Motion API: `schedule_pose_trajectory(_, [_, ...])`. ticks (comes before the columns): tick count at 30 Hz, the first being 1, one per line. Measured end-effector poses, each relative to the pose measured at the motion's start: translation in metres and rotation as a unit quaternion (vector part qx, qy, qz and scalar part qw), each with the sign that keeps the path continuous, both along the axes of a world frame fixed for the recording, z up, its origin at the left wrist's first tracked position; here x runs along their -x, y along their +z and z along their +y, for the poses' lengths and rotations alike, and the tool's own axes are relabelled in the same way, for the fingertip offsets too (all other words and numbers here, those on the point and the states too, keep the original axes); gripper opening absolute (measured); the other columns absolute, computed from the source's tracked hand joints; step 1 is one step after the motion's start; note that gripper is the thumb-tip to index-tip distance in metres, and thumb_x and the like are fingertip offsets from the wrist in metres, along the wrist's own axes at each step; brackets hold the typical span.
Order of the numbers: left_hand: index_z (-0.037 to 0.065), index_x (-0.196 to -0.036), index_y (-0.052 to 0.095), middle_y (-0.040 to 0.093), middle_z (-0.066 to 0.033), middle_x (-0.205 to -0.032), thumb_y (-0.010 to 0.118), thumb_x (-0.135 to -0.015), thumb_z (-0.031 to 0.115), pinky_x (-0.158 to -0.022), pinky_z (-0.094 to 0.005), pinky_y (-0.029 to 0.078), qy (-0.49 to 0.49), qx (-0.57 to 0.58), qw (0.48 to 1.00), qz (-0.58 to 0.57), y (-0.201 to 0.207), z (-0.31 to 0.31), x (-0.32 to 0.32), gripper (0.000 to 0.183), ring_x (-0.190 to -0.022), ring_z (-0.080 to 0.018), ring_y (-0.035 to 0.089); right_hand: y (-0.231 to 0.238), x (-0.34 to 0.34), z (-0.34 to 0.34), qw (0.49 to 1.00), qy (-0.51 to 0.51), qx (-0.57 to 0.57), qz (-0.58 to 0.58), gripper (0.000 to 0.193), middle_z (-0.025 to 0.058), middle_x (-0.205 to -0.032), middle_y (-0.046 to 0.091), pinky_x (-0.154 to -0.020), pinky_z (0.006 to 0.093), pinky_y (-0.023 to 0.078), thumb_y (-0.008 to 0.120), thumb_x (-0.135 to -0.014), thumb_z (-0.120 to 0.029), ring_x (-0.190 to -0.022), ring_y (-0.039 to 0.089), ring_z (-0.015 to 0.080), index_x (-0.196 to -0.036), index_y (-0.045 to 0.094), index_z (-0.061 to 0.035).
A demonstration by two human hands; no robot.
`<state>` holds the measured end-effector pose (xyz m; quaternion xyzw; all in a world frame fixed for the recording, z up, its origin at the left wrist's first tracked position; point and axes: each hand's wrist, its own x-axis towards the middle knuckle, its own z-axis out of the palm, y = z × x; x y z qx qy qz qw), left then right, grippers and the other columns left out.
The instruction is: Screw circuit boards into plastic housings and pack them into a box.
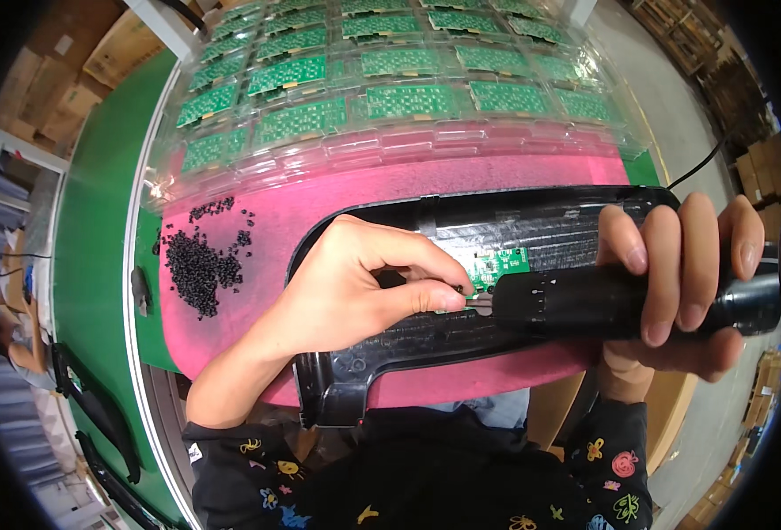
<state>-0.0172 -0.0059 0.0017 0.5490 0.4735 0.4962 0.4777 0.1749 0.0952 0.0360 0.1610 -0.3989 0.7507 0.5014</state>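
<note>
My right hand (686, 274) is wrapped round a black electric screwdriver (572, 300), which lies nearly level with its tip pointing left. At that tip, the thumb and forefinger of my left hand (355, 283) are pinched together. Something tiny and dark shows at these fingertips, too small to name; a screw cannot be made out for certain. Just behind the tip, a small green circuit board (505, 261) sits inside a long black plastic housing (373, 216). My left hand and the screwdriver cover parts of the board and the housing.
A pile of small black parts (198, 269) lies on the pink mat (231, 340) at left. Beyond the mat, clear plastic trays (399, 141) hold rows of green circuit boards (408, 102). More black housings (99, 411) rest on the green surface at far left, near another person (24, 349).
</note>
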Motion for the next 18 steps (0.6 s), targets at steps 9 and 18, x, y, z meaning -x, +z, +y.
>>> schedule_pose_trajectory(9, [-0.003,-0.086,0.073,0.072,-0.0114,-0.081,0.075,-0.075,-0.006,-0.067,-0.0258,0.055,0.016,0.037,0.999,0.024,-0.0007,-0.0003,0.0016,0.011,-0.074,-0.0147,0.069,0.0021,-0.0026,-0.0021,0.999,-0.047,-0.019,-0.003,0.045,-0.0052,-0.071,0.051,-0.080,0.0301,0.034,0.082,-0.073,-0.012,-0.058,0.053,0.0087,-0.099,0.047,-0.0164])
schedule_pose_trajectory(18, [-0.004,-0.090,0.071,0.071,-0.0122,-0.080,0.074,-0.076,-0.005,-0.067,-0.0276,0.055,-0.019,-0.012,0.997,0.069,-0.0038,0.0005,0.0018,0.014,-0.074,-0.0181,0.070,0.0023,-0.0076,0.0013,0.995,-0.031,-0.084,-0.044,0.046,-0.0049,-0.072,0.053,-0.082,0.0314,0.032,0.084,-0.072,-0.012,-0.058,0.054,0.0091,-0.100,0.048,-0.0173])
